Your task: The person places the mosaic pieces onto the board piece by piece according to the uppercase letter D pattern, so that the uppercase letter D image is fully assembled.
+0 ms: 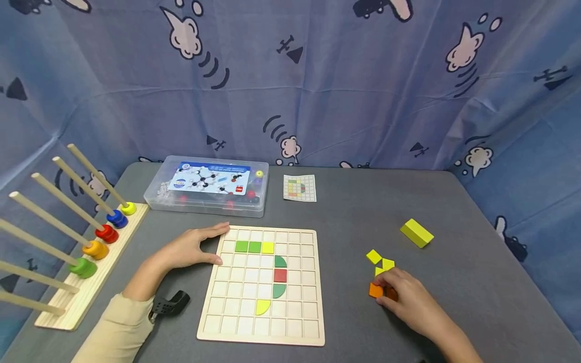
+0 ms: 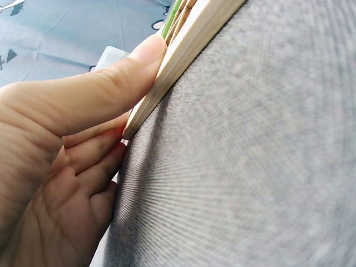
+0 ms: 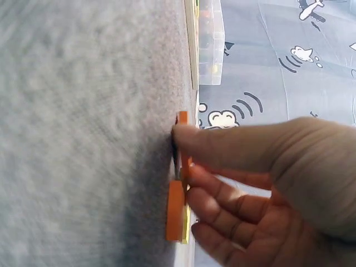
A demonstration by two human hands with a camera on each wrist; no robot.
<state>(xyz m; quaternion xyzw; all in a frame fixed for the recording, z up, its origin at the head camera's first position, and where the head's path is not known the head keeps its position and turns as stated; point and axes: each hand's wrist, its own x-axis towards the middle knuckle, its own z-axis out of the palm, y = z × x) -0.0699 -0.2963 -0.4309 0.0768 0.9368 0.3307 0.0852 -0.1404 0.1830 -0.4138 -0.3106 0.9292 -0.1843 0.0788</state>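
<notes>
My left hand [image 1: 192,248] rests at the far left corner of the wooden grid board [image 1: 260,336], its thumb [image 2: 119,75] against the board's side edge and its fingers at the corner. On the board lie green squares [image 1: 254,247], a yellow square [image 1: 268,247], a red square [image 1: 280,275], green quarter-circles [image 1: 279,291] and a yellow quarter-circle [image 1: 263,306]. Right of the board, my right hand [image 1: 406,297] pinches an orange square tile [image 1: 375,290] between thumb and fingers, low over the table. A second orange tile [image 3: 175,211] lies by the fingers, partly covered by the hand in the head view.
Yellow tiles [image 1: 373,256] lie just beyond the right hand, with a yellow block [image 1: 416,233] farther back. A small pattern card [image 1: 299,188] and a clear plastic box [image 1: 206,205] lie behind the board. A wooden peg rack with coloured rings [image 1: 86,297] stands left.
</notes>
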